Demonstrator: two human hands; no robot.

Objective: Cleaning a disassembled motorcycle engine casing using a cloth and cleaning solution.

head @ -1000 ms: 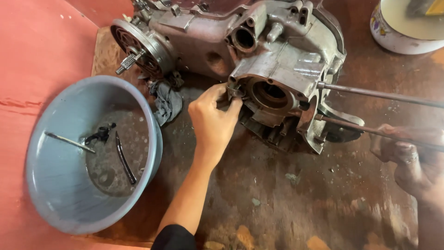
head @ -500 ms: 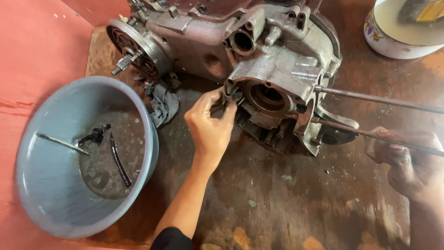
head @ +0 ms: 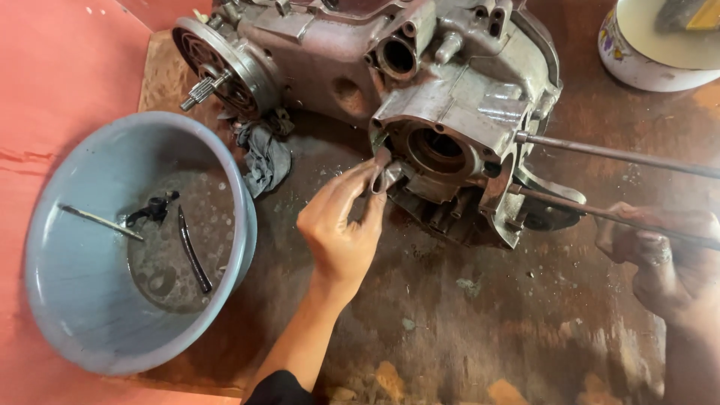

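- Since the earlier frames, the left hand has been drawn slightly back and down from the engine casing; its fingertips now sit at the lower-left rim of the round bore, at about 8 o'clock of that opening.
- A small dark part is pinched between thumb and forefingers of the left hand, the other fingers being loosely curled; what the part is cannot be told.
- The right hand, at 3 o'clock of the view, is closed around a long metal rod that runs to the casing's lower right flange; a second rod lies above it.
- The casing lies on its side on the stained brown table, at 12 o'clock of the left hand.
- It is judged heavy, rigid and greasy, so slippery; a hold would best be taken on its flanges or bosses, not on the splined shaft.
- The pinched part is judged light, stiff and oily, easily dropped; a fingertip hold on its edges suits it.
- At 9 o'clock stands a blue-grey basin holding a thin pin, a black fitting and a dark curved strip.
- A grey rag lies between basin and casing; a white bowl stands at 1 o'clock.
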